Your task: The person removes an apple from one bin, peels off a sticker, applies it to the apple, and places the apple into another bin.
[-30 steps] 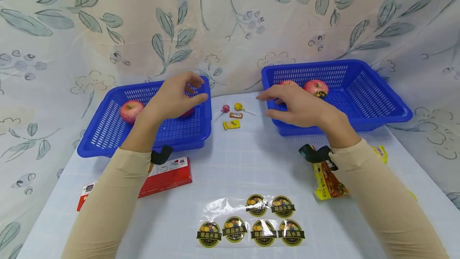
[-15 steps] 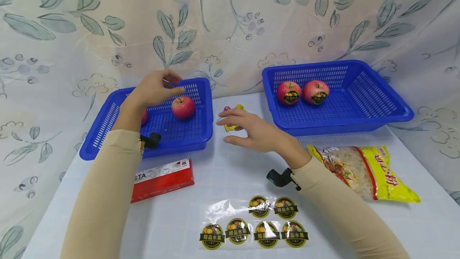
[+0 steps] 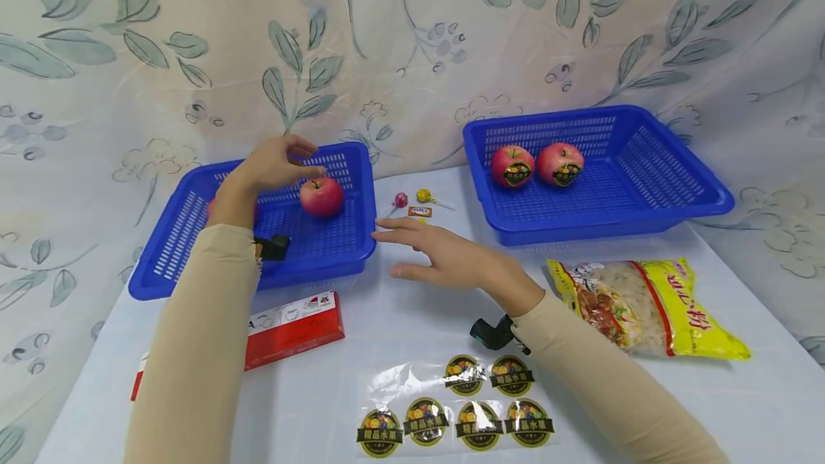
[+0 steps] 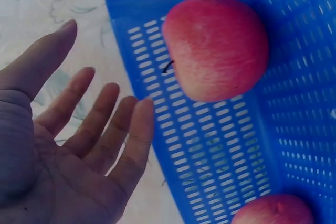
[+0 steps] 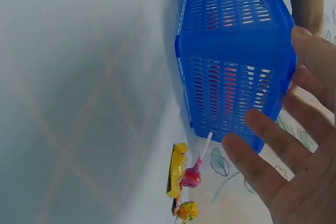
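My left hand (image 3: 273,163) hovers over the left blue basket (image 3: 329,263), fingers relaxed and holding nothing. Close by its fingertips lies a red apple (image 3: 321,197), which the left wrist view shows with its stem toward the hand. A second apple (image 4: 273,211) is in the same basket, mostly behind my forearm in the head view. My right hand (image 3: 445,253) is stretched out beside that basket's right side, fingers spread and nothing in them. In the right blue basket (image 3: 606,224), two apples (image 3: 512,166) bear round black-and-gold stickers.
A clear sheet (image 3: 402,382) with several round stickers lies in front. Between the baskets are two lollipops (image 3: 423,195) and small wrapped candies (image 3: 420,211). A yellow food bag (image 3: 651,306) lies at right; a red-and-white box (image 3: 296,328) sits before the left basket.
My right hand has moved from the right basket across to the left basket's side. My left hand has shifted left over its basket, uncovering the right-hand apple there.
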Demonstrator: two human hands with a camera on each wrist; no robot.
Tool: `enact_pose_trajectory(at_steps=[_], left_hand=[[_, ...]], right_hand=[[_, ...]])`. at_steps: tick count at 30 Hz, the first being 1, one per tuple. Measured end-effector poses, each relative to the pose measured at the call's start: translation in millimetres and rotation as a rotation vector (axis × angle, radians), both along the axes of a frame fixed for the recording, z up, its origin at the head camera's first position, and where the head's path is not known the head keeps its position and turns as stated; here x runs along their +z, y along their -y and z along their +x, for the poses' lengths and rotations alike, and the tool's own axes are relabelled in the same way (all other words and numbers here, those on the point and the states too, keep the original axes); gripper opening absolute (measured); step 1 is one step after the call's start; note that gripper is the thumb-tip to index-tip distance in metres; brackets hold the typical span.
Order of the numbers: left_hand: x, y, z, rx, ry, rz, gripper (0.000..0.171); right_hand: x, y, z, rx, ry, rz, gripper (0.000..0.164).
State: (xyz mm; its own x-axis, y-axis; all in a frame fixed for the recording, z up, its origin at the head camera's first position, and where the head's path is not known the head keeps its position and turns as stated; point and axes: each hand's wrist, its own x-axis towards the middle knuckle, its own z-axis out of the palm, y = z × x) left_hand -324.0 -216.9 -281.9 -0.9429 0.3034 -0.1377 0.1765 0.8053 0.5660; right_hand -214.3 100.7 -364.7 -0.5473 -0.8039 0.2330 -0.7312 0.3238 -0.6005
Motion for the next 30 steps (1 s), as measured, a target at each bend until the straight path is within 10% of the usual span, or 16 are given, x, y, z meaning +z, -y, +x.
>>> enact_pose_trajectory(at_steps=[16, 30], left_hand=[[-45.8, 21.2, 2.4, 0.031, 0.344, 0.049, 0.087], [-30.1, 11.5, 0.2, -0.036, 0.174, -0.222, 0.081]], right_hand=[[0.8, 1.0, 4.7, 0.101, 0.071, 0.073, 0.061], [3.7, -4.4, 0.0, 0.075, 0.047, 0.075, 0.063]])
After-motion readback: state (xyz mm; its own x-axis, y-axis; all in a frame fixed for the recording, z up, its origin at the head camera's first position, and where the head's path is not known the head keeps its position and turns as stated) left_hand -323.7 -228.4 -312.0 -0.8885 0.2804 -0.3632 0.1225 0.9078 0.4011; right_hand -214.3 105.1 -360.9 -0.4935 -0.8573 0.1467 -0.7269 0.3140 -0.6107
